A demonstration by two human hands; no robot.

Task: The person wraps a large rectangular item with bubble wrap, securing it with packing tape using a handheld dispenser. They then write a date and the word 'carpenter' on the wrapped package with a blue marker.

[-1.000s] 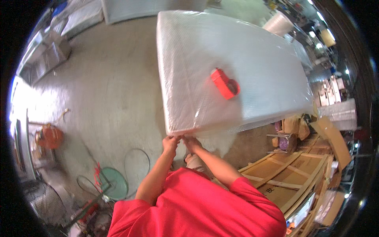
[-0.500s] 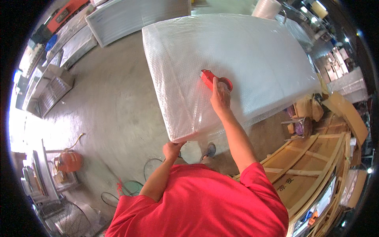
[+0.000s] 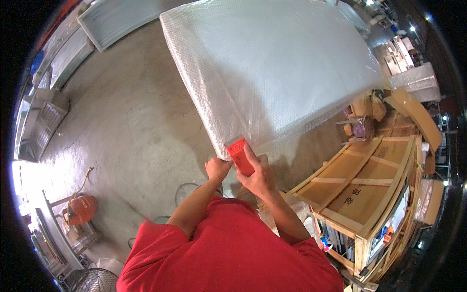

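The right hand point(image 3: 258, 176) is closed around a red tape dispenser point(image 3: 240, 155), the thumb lying along its side and the fingers wrapped beneath. The left hand point(image 3: 218, 168) is just to its left, fingers curled in at the near corner of a large wrapped slab point(image 3: 287, 63); whether they pinch the wrap there cannot be told.

The dispenser is a bright, blocky red body with a darker edge at its far end. It sits tilted over the slab's near corner, its far end leaning a little to the left.

The slab stretches away from both hands, broad, flat and pale bluish white under clear bubble wrap. The wrap is dimpled all over, glossy and creased along the left edge, and loose and bunched along the near edge. A soft shadow falls across the near left part of the slab.

Below the hands is the person's red shirt point(image 3: 228, 248). To the right stands a wooden crate point(image 3: 360, 180) with pale slats over brown panels, and beyond it a bent cardboard piece point(image 3: 413, 117). To the left, grey floor point(image 3: 126, 107) runs to a round orange object point(image 3: 81, 209) and a wire-caged fan point(image 3: 92, 281).
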